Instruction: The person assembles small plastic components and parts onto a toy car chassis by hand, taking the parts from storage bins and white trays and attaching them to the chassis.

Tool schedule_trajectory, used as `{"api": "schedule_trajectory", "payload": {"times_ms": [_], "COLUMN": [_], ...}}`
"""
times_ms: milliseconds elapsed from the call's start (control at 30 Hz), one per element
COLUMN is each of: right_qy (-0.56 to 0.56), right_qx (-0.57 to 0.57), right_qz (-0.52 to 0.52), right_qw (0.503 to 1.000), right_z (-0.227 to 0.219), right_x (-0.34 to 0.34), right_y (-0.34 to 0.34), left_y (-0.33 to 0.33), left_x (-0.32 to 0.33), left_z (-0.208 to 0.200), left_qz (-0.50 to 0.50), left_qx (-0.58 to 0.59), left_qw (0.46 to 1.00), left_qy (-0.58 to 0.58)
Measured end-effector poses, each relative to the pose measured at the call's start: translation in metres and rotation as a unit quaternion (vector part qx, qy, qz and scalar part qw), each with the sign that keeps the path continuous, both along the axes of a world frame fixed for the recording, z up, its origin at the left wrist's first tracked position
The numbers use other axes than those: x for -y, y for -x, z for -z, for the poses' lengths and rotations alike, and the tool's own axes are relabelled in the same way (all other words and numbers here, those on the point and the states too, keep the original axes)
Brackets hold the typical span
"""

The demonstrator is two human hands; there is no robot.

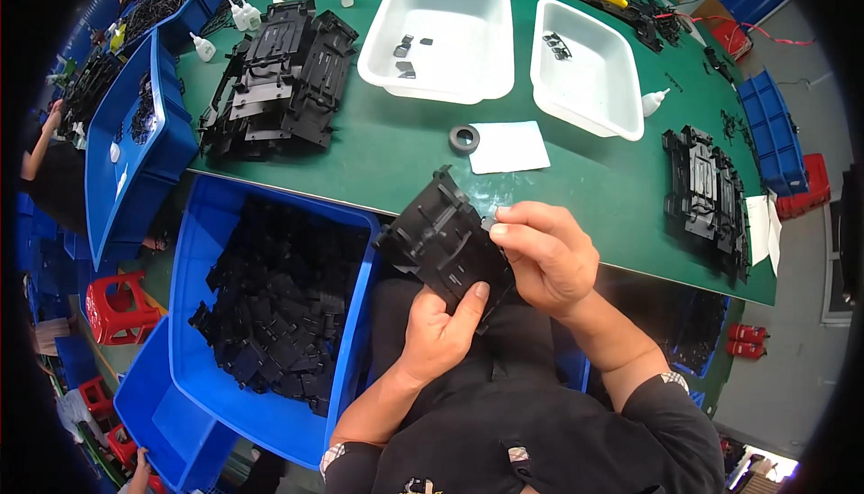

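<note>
My left hand (438, 332) grips the lower edge of a black moulded plastic panel (441, 238), its thumb lying on the face. The panel is tilted up in front of me, at the near edge of the table. By the panel's right edge, my right hand (551, 255) pinches a small dark piece (489, 223) between thumb and forefinger. The piece is too small to name and seems to touch the panel. Beyond my hands lie a white sheet (509, 147) and a black ring-shaped roll (463, 139).
On the green table (396, 152) stand two white trays (436, 89) with a few small black parts. Stacked black panels (279, 80) lie left, more (706, 193) right. A blue bin (270, 435) full of black parts stands left of my legs. A red stool (121, 309) is beyond it.
</note>
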State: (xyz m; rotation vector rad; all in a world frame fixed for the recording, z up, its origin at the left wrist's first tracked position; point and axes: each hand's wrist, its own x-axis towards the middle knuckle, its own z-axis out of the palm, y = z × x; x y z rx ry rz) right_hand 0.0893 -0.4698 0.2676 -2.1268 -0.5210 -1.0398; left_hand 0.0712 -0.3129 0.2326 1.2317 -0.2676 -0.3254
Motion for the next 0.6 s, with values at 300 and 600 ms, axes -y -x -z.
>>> {"api": "schedule_trajectory", "payload": {"times_ms": [300, 600], "right_qy": [0.03, 0.024], "right_qx": [0.028, 0.019], "right_qz": [0.0, 0.001], "right_qw": [0.999, 1.0], "right_z": [0.0001, -0.0017], "right_x": [0.0002, 0.0025], "right_y": [0.0011, 0.0039], "left_y": [-0.0016, -0.0002], "left_x": [0.0, 0.0033], "left_z": [0.0, -0.0016], "left_qz": [-0.023, -0.024], "left_qx": [0.13, 0.16], "left_qw": [0.987, 0.983], "left_qy": [-0.086, -0.093]}}
